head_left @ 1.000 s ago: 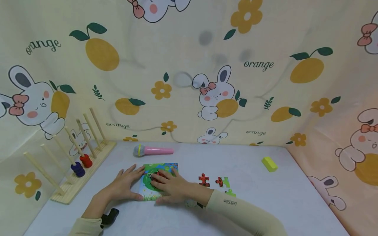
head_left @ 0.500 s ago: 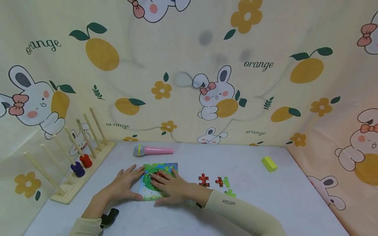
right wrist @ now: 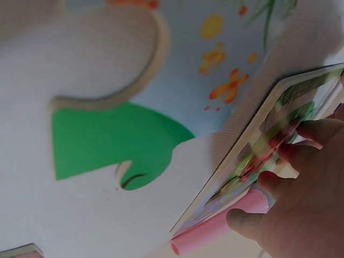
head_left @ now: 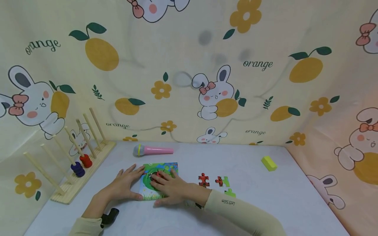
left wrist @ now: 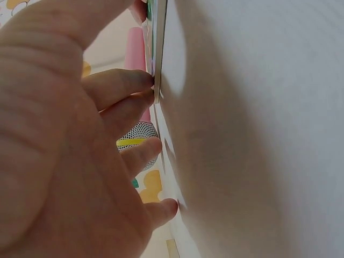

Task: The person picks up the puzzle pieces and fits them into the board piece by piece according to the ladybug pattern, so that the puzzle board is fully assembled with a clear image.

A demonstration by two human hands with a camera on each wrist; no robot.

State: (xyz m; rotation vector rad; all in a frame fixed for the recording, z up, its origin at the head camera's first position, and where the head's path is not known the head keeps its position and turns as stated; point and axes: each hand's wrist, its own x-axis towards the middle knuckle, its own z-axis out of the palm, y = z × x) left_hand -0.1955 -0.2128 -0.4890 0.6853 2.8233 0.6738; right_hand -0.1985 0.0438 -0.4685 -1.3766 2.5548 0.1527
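A ladybug picture puzzle (head_left: 149, 195) lies flat on the white table, its frame edge (left wrist: 159, 54) seen side-on in the left wrist view. My left hand (head_left: 124, 185) rests along its left side, thumb near the lower corner and fingertips at the upper one; the other fingers (left wrist: 142, 153) reach down beside the frame. With fingers spread, my right hand (head_left: 174, 188) lies over the puzzle, fingertips on the ladybug picture and thumb below the front edge. It covers much of the right half. In the right wrist view, a loose blue-and-green puzzle piece (right wrist: 107, 140) lies near this hand.
Right of the puzzle lie a red piece (head_left: 203, 180), a red-and-green piece (head_left: 222, 181) and a green piece (head_left: 230, 193). A pink toy microphone (head_left: 157, 150) lies behind. A wooden peg rack (head_left: 101, 154) with blue and red rings stands left; a yellow block (head_left: 269, 163) lies far right.
My right hand has shifted very slightly left and toward me, its thumb a little further from the puzzle's edge. The left hand and the puzzle stay in place.
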